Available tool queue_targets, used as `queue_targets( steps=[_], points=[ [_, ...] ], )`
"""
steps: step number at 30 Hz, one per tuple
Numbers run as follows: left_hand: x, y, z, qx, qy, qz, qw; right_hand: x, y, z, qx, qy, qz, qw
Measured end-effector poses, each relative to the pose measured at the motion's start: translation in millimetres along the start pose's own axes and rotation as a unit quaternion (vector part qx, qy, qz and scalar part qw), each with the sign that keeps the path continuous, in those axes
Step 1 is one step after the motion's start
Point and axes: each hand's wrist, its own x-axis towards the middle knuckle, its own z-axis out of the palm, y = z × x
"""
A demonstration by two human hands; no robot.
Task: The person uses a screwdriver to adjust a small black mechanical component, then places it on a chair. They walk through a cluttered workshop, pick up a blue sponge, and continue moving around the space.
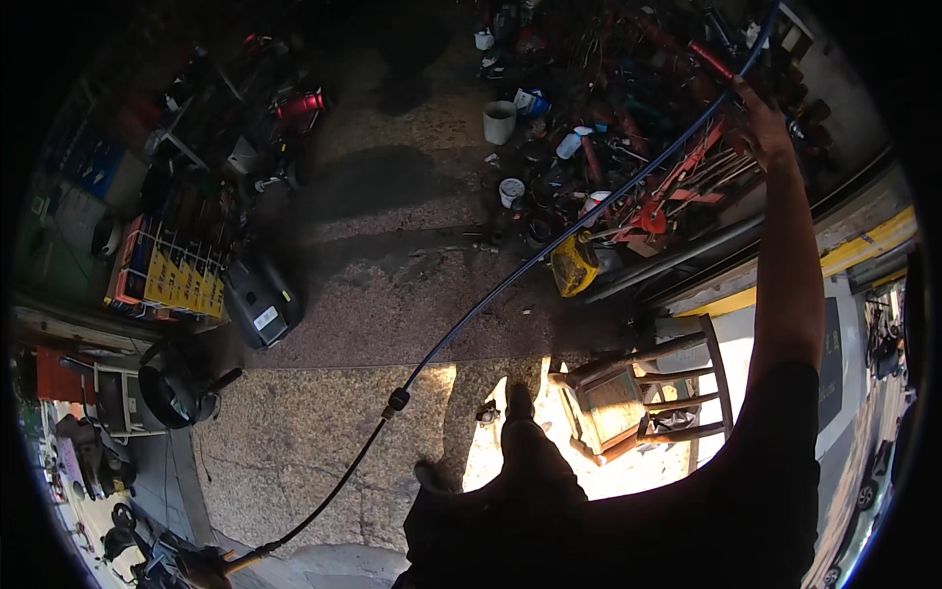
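A long hose, blue in its upper part (535,257) and black below (348,476), runs diagonally across the head view, with a dark coupling (397,401) joining the parts. My right hand (760,123) is raised at the upper right, fingers bent round the blue length, beside a red cylindrical piece (708,59). At the bottom left edge my left hand (204,567) is closed on the hose's lower end, by an orange-brown fitting (238,562); its fingers are partly hidden.
Cluttered tools and red metal parts (653,216), a yellow jug (571,265) and buckets (498,123) line the upper right. A wooden chair (599,412) stands near my feet. A black machine (260,299), battery-like boxes (182,285) and parked scooters (93,452) are on the left.
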Motion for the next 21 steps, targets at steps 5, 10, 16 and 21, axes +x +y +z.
queue_targets(
  steps=[5,10,16,21],
  points=[
    [-59.3,68.4,-26.0,-0.022,0.093,-0.064,0.993,71.2,-40.5,58.3,0.154,0.080,-0.014,0.985],
    [-112.5,112.3,24.1,-0.074,0.115,-0.167,0.976,55.9,-12.7,103.5,0.176,0.127,-0.064,0.974],
    [-134.1,108.2,144.3,-0.144,0.023,-0.164,0.976,-93.7,177.3,149.4,0.194,0.063,0.084,0.975],
    [-135.4,134.2,250.0,-0.090,-0.068,-0.155,0.982,-222.3,237.9,161.1,0.128,-0.029,0.144,0.981]
  ],
)
